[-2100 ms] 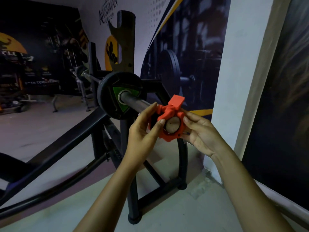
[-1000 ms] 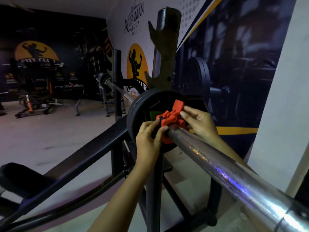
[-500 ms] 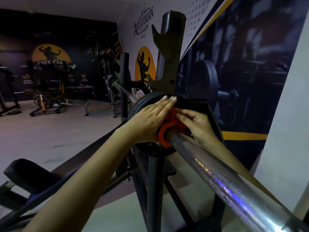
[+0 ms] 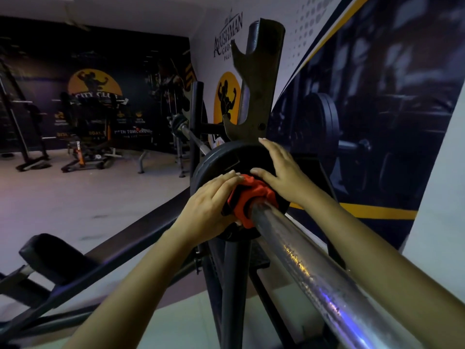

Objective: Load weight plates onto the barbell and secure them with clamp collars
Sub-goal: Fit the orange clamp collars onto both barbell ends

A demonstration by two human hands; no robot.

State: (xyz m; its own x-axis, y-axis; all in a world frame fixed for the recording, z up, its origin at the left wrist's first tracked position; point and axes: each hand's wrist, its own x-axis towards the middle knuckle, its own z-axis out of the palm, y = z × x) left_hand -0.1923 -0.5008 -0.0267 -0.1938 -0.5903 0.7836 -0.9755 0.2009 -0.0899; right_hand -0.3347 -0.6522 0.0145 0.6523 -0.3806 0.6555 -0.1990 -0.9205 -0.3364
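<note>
A chrome barbell sleeve (image 4: 309, 270) runs from the lower right up to a black weight plate (image 4: 221, 157) resting on the rack. An orange clamp collar (image 4: 247, 201) sits on the sleeve, pressed against the plate. My left hand (image 4: 208, 210) wraps the collar's left side, fingers over its top. My right hand (image 4: 281, 172) lies flat with fingers spread on the plate's face, thumb touching the collar's upper right. The collar's lever is hidden under my hands.
The black rack upright with bar hooks (image 4: 259, 79) rises right behind the plate. A bench pad (image 4: 52, 258) and frame bars lie at lower left. The printed wall is close on the right. Other gym machines (image 4: 85, 144) stand far back left.
The collar slid from the sleeve's end up against the plate. My right hand has lifted from the collar onto the plate's face; my left hand dropped from the plate to grip the collar.
</note>
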